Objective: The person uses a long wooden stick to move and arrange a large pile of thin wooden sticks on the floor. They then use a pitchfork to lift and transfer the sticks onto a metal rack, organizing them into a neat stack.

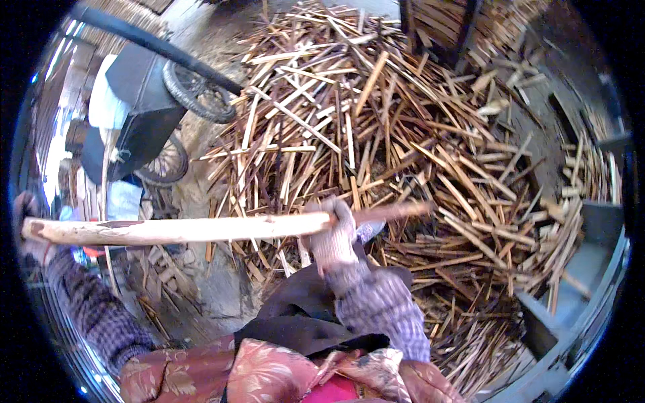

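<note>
A long, pale wooden pole [181, 230], partly stripped of bark, lies level across the view in front of me. My left hand [28, 213], at the far left rim, is closed round its thick end and looks slightly blurred. Around the pole near its other end, my right hand [334, 235] is wrapped, in what looks like a light glove. Beyond the right hand a darker brown, tapering stick [396, 212] points right. I cannot tell whether it is the same piece of wood. Both forearms wear checked sleeves.
A big heap of split wood sticks [356, 114] spreads ahead and to the right. A cart with spoked wheels [198, 91] and dark panels stands at the left, below a dark pipe [154, 43]. A blue-grey metal frame [571, 336] edges the lower right.
</note>
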Motion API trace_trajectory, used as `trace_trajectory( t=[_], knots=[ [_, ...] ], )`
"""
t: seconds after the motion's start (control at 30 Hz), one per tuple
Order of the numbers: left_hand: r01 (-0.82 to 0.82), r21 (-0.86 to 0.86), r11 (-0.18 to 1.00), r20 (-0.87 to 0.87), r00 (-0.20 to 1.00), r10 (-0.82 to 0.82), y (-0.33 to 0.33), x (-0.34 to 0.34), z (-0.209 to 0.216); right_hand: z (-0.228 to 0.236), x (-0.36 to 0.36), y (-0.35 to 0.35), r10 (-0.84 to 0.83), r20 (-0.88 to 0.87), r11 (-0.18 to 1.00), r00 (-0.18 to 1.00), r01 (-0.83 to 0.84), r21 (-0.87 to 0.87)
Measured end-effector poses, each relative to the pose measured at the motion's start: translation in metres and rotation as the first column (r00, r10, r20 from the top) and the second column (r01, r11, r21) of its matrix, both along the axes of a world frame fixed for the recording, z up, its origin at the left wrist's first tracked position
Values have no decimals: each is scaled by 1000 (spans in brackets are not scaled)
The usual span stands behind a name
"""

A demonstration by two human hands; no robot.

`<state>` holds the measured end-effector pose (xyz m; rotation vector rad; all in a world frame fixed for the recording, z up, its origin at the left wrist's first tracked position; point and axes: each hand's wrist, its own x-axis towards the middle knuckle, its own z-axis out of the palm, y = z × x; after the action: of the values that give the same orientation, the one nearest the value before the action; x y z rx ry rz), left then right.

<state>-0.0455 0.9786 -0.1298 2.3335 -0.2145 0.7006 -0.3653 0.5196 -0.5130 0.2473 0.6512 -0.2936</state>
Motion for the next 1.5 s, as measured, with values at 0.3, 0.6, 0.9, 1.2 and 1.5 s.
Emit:
trace_trajectory(
  t=[0.3,0.6,0.9,1.2,1.5],
  knots=[
    [428,-561,709,-97,816,-570,-246,43,-201,-14,-134,-73,-153,-596,977,788,32,-209],
    [924,376,-68,-619,196,-760,-548,-127,-276,-178,-401,-98,-699,-703,712,129,31,-702],
    [617,483,-622,-874,375,-308,-486,-215,-315,-157,-416,-101,-695,-685,592,218,713,-374],
    [650,510,-563,-827,550,-115,-462,-223,-321,-129,-413,-42,-702,-691,453,172,856,-248],
    [547,193,-814,-845,515,145,-485,-403,-498,-124,-607,-54,-798,-601,443,-53,625,-643]
  ],
)
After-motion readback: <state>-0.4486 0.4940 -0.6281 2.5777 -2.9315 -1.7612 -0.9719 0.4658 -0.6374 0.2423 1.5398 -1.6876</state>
